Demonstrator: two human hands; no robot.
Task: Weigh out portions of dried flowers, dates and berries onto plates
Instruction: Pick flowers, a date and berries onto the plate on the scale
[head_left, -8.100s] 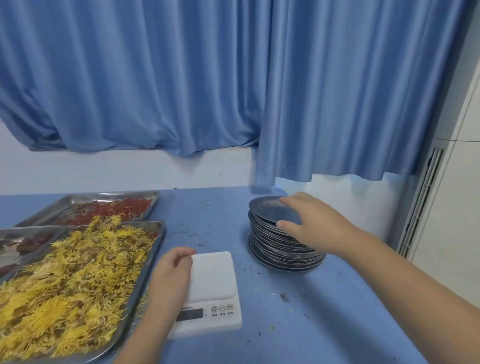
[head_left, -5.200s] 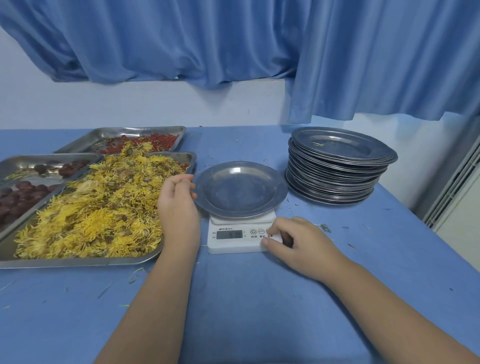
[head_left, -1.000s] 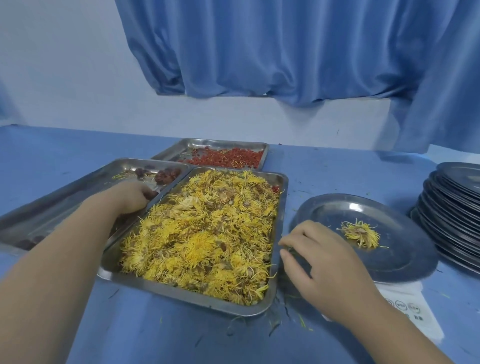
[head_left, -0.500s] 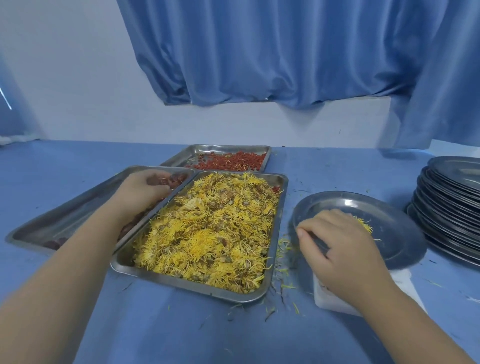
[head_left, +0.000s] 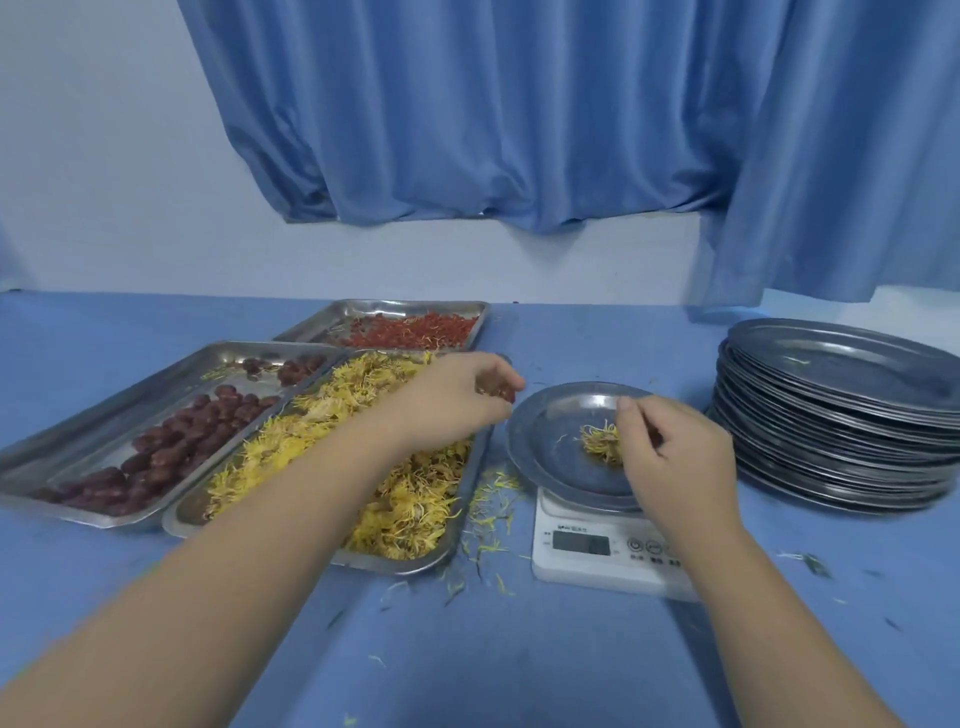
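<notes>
A metal plate (head_left: 550, 441) sits on a white kitchen scale (head_left: 597, 551) and holds a small tuft of dried yellow flowers (head_left: 597, 441). My right hand (head_left: 670, 457) hovers over the plate with curled fingers beside the tuft. My left hand (head_left: 457, 400) hangs above the flower tray (head_left: 447, 545), at the plate's left rim, gripping dark red dates in its curled fingers. The date tray (head_left: 104, 415) lies at the left, the red berry tray (head_left: 332, 322) behind.
A tall stack of metal plates (head_left: 831, 415) stands at the right. Loose yellow petals (head_left: 488, 509) litter the blue tabletop between flower tray and scale. A blue curtain hangs over the white wall behind the table.
My left hand has left the date tray with dates and crossed over the flower tray to the plate's rim. My right hand stays over the plate.
</notes>
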